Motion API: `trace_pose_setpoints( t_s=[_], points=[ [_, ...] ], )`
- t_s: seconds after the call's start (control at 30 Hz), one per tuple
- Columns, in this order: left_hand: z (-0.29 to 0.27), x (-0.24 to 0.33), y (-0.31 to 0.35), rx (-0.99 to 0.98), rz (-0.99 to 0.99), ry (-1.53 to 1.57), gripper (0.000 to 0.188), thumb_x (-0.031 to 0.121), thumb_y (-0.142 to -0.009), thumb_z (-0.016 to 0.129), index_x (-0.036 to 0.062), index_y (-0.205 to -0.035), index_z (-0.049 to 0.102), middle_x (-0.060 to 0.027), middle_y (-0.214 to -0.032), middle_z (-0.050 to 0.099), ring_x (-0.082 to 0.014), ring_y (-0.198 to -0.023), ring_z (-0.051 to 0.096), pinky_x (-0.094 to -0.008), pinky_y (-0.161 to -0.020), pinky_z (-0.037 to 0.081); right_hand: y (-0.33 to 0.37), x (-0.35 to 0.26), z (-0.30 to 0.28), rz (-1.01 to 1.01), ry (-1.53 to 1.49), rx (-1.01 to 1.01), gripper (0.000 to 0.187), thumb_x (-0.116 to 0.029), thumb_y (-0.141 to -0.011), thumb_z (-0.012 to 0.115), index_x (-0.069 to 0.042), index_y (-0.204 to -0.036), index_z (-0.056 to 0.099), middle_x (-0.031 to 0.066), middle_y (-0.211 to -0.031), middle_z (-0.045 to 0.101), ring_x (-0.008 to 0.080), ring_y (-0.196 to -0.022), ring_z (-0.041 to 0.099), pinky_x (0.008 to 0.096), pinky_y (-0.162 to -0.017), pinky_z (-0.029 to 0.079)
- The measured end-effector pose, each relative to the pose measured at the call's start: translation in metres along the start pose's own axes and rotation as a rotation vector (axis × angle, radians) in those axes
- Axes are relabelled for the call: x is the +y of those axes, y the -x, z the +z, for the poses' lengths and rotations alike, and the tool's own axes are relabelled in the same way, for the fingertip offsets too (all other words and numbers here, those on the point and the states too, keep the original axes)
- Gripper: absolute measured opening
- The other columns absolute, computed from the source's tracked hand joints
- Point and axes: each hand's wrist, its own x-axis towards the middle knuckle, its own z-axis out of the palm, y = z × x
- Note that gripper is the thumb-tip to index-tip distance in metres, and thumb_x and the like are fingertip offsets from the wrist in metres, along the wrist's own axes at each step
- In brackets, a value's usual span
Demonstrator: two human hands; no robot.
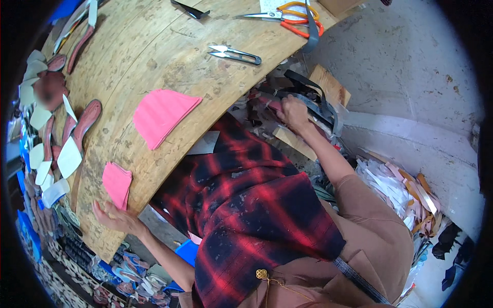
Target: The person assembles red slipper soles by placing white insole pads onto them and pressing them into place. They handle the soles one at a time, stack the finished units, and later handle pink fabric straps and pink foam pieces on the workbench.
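My left hand [117, 219] rests at the table's near edge with its fingers apart, holding nothing. Just above it lies a small stack of pink fabric pieces [117, 184], its lower tip by my fingers. A larger dome-shaped stack of pink pieces [163, 118] sits farther up the wooden table [149, 72]. Below the table's right edge, my right hand [295, 114] is closed among scraps and dark straps. A dull red piece [272, 104] shows beside its fingers; what they hold is hidden.
Thread snips [236, 54] and orange-handled scissors [287, 19] lie toward the table's far side. Shoe-sole shapes with pale flaps [70, 156] crowd its left edge. A checked cloth [257, 200] covers my lap. Strips of scrap [395, 190] heap by the wall at right.
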Motion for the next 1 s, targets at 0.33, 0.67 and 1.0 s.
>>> trace_pose_setpoints(
  t_s=[0.33,0.67,1.0],
  points=[
    [0.072,0.269,0.074,-1.582,-0.125,1.204,0.057,0.024,-0.088,0.072,-0.0041,-0.132,0.051,-0.0187,-0.122,0.062,-0.0268,-0.114,0.059,-0.0359,-0.099,0.046,0.057,0.005,-0.109,0.335,-1.404,-0.329,0.031,-0.007,-0.082,0.068,0.0,-0.113,0.062,0.0023,-0.105,0.064,0.0086,-0.094,0.059,0.0249,-0.086,0.047],
    [0.11,0.342,0.101,-1.334,-0.284,1.514,0.018,0.019,-0.095,0.061,0.0042,-0.106,0.057,0.0011,-0.095,0.056,-0.0085,-0.09,0.052,-0.026,-0.084,0.044,0.067,-0.016,-0.147,-0.047,-0.541,0.133,0.024,-0.016,-0.094,0.055,-0.002,-0.113,0.057,0.0187,-0.101,0.06,0.0383,-0.095,0.061,0.0418,-0.081,0.049],
    [0.077,0.405,0.09,-1.242,-0.347,1.53,0.038,0.02,-0.092,0.062,0.0028,-0.123,0.048,-0.0113,-0.106,0.06,-0.0191,-0.102,0.058,-0.0341,-0.092,0.047,0.103,0.037,-0.156,0.017,-0.536,0.136,0.03,-0.025,-0.1,0.044,-0.002,-0.102,0.064,0.0162,-0.092,0.064,0.0292,-0.078,0.061,0.0395,-0.072,0.049]
  ],
)
